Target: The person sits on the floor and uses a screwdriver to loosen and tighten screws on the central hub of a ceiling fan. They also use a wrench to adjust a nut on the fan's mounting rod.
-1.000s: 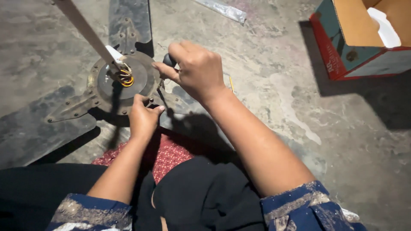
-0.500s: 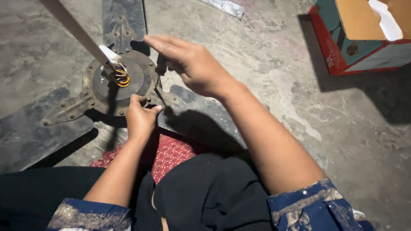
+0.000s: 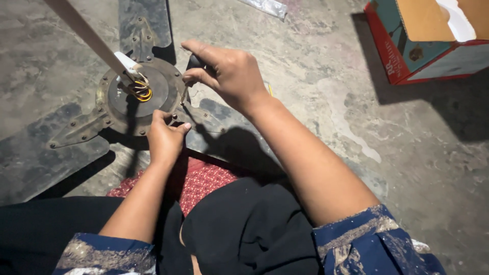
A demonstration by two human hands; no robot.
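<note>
A dirty ceiling fan (image 3: 133, 97) lies on the concrete floor, its round motor hub ringed by dark blades. Coiled yellow wires (image 3: 141, 90) sit at the hub's centre beside a pale down rod (image 3: 86, 35) that slants up to the left. My right hand (image 3: 229, 74) grips a dark-handled screwdriver (image 3: 189, 76), its shaft pointing down at the hub's right rim. My left hand (image 3: 164, 136) rests on the near rim of the hub, fingers pinched at a small part by the blade bracket; what it pinches is too small to tell.
An open cardboard box (image 3: 428, 38), red and teal, stands at the far right. A silvery wrapper (image 3: 265, 7) lies at the top edge. A red patterned cloth (image 3: 204, 181) lies under my knees. Fan blades (image 3: 35, 158) spread left and away.
My right hand has settled back over the screwdriver handle after turning with its fingers spread. The left hand stays at the hub's near rim.
</note>
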